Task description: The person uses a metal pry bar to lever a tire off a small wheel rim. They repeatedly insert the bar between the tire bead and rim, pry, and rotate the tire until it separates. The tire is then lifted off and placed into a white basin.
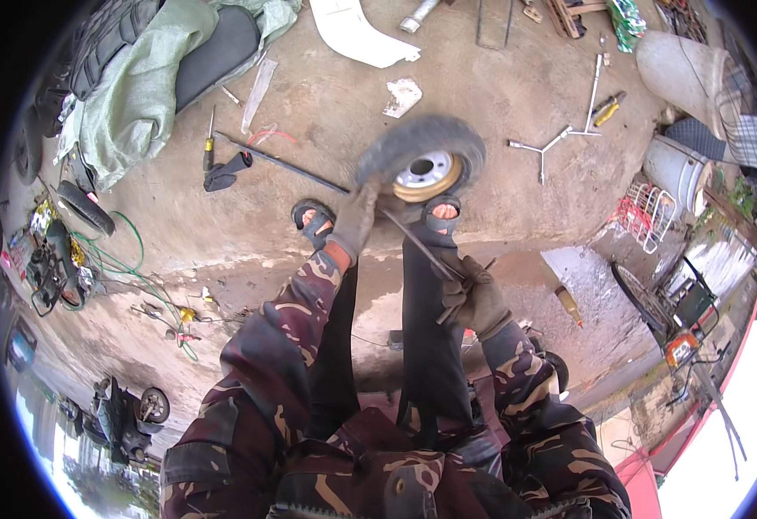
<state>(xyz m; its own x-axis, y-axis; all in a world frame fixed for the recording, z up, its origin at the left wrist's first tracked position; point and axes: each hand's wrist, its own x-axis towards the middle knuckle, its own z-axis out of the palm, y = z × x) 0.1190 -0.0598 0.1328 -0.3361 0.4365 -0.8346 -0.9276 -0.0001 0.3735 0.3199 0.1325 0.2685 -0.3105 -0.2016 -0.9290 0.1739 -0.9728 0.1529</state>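
My gloved left hand point(352, 221) is closed on the lower left edge of a motion-blurred black tyre point(417, 134) with a white-and-yellow rim point(428, 173), just beyond my sandalled feet. My gloved right hand point(478, 298) grips a thin metal bar point(420, 246) that slants up toward the wheel. Another long dark bar point(279, 163) lies on the concrete left of the tyre, near a yellow-handled screwdriver point(208, 151) and a dark cloth-like item point(223, 173).
Spanners point(541, 149) and yellow-handled pliers point(608, 108) lie right, near buckets point(668, 169), a wire rack point(642, 208) and a bicycle point(664, 311). A green sack point(132, 130), loose tyre point(84, 208) and hoses point(141, 251) lie left, with a scooter point(123, 415) farther back.
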